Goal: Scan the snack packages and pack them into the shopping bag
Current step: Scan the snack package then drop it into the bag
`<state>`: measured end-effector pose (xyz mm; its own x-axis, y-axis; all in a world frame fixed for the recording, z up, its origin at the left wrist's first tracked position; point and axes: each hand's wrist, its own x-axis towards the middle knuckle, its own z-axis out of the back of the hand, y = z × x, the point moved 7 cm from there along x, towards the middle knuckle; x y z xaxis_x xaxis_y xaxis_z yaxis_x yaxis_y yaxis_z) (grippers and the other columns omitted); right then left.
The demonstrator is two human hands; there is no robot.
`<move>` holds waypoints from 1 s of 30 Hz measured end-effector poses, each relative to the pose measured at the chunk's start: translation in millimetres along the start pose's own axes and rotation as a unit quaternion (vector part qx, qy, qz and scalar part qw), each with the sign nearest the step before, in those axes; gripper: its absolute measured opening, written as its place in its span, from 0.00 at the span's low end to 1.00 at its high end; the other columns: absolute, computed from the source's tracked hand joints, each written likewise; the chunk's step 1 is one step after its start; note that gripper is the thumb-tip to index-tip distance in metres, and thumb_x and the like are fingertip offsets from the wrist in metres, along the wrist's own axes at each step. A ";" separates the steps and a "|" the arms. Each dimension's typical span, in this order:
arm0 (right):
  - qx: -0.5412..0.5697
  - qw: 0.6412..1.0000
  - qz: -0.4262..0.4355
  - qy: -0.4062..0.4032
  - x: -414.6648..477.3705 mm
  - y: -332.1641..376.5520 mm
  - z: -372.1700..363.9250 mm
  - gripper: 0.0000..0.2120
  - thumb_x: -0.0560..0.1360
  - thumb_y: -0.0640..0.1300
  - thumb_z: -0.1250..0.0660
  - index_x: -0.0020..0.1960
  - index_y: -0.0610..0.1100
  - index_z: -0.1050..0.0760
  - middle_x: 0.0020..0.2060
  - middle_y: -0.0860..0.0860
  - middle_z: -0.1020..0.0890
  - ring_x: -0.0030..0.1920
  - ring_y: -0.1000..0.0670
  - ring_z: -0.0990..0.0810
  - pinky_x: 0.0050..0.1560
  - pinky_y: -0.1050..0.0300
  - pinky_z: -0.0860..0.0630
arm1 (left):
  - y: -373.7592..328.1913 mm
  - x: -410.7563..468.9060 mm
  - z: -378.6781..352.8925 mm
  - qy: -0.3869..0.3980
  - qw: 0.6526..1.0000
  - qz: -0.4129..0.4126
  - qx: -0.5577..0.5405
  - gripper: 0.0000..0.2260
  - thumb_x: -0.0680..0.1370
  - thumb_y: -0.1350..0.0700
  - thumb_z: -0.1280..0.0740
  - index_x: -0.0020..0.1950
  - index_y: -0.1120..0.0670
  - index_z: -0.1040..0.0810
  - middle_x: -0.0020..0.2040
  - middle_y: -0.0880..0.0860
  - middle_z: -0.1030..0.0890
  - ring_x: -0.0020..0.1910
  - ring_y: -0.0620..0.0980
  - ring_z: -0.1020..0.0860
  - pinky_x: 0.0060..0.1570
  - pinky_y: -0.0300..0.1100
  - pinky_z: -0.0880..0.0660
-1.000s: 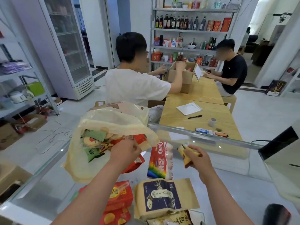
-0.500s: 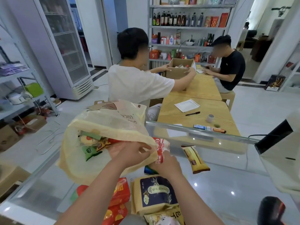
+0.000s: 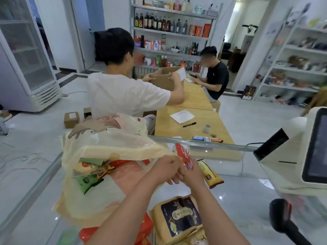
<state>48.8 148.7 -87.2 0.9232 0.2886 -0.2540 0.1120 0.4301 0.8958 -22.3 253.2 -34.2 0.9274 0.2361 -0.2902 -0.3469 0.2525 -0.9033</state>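
Note:
A pale yellow plastic shopping bag (image 3: 99, 200) stands on the glass counter (image 3: 247, 197), with several snack packs showing through it. My left hand (image 3: 165, 167) grips the bag's rim and holds the mouth up. My right hand (image 3: 190, 172) grips a red-and-white snack package (image 3: 184, 153), lifted and tilted at the bag's opening. A yellow snack bar pack (image 3: 210, 175) lies on the glass to the right. A brown pack with a dark blue label (image 3: 180, 220) lies near me, and red packs (image 3: 143, 232) sit under my left forearm.
A black handheld scanner (image 3: 283, 216) stands at the lower right, below a white checkout terminal (image 3: 297, 156). Beyond the counter, two people sit at wooden tables (image 3: 180, 128); one handles a cardboard box (image 3: 166, 78). Shelves and a glass-door fridge (image 3: 24, 55) line the walls.
My right hand let go of the yellow bar pack, which now lies on the glass, took the red-and-white package and lifted it toward the bag mouth. My left hand kept holding the rim.

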 end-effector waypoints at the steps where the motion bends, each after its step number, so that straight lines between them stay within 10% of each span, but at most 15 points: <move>1: 0.069 0.998 0.000 -0.012 -5.5 5.4 11.9 0.19 0.67 0.59 0.33 0.58 0.66 0.30 0.43 0.54 0.18 0.42 0.51 0.19 0.41 0.51 0.21 | -1.5 2.2 -1.5 -0.003 1.000 0.009 -0.020 0.19 0.82 0.52 0.44 0.35 0.56 0.22 0.30 0.52 0.19 0.26 0.47 0.23 0.29 0.36 0.28; 3: 0.195 0.981 0.011 -0.010 -17.4 15.3 34.8 0.20 0.72 0.49 0.33 0.63 0.56 0.28 0.38 0.51 0.21 0.33 0.53 0.25 0.29 0.60 0.28 | -2.1 5.5 -11.2 0.020 0.998 0.049 -0.045 0.21 0.82 0.48 0.45 0.40 0.58 0.20 0.34 0.54 0.17 0.28 0.48 0.22 0.32 0.37 0.27; 9: 0.459 0.886 0.051 0.050 -53.5 20.9 84.6 0.37 0.63 0.58 0.25 0.68 0.47 0.29 0.59 0.40 0.20 0.56 0.41 0.20 0.48 0.49 0.20 | -15.8 12.8 -76.3 0.150 0.962 0.108 -0.200 0.33 0.72 0.27 0.43 0.57 0.54 0.22 0.50 0.57 0.16 0.46 0.55 0.16 0.40 0.46 0.19; 17: 0.491 0.860 0.042 -0.130 -63.2 -13.3 144.7 0.23 0.71 0.37 0.31 0.63 0.47 0.35 0.52 0.43 0.21 0.47 0.45 0.18 0.43 0.50 0.22 | -34.3 21.2 -174.7 0.136 0.840 0.129 -0.508 0.24 0.71 0.44 0.30 0.60 0.59 0.22 0.53 0.60 0.17 0.52 0.56 0.18 0.51 0.50 0.21; 22: 0.466 0.865 0.011 -0.185 -59.2 -45.7 182.1 0.09 0.77 0.41 0.37 0.56 0.43 0.29 0.45 0.44 0.19 0.38 0.49 0.18 0.35 0.56 0.23 | -58.9 -2.8 -244.6 0.116 0.758 0.153 -0.624 0.17 0.76 0.48 0.31 0.59 0.58 0.21 0.53 0.58 0.17 0.53 0.54 0.20 0.59 0.48 0.27; 30: 0.041 0.988 0.074 -0.126 -48.6 -92.5 254.2 0.02 0.75 0.48 0.30 0.45 0.50 0.22 0.44 0.54 0.20 0.46 0.54 0.22 0.43 0.68 0.29 | -18.9 46.0 -239.5 -0.140 0.858 0.145 -0.471 0.20 0.71 0.58 0.25 0.61 0.57 0.24 0.44 0.56 0.17 0.32 0.47 0.19 0.27 0.37 0.24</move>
<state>87.1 -122.5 -65.0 0.9929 0.1157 -0.0285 -0.0108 0.3261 0.9453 60.4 34.5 -106.2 0.7047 0.4104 -0.5787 -0.1681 -0.6959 -0.6982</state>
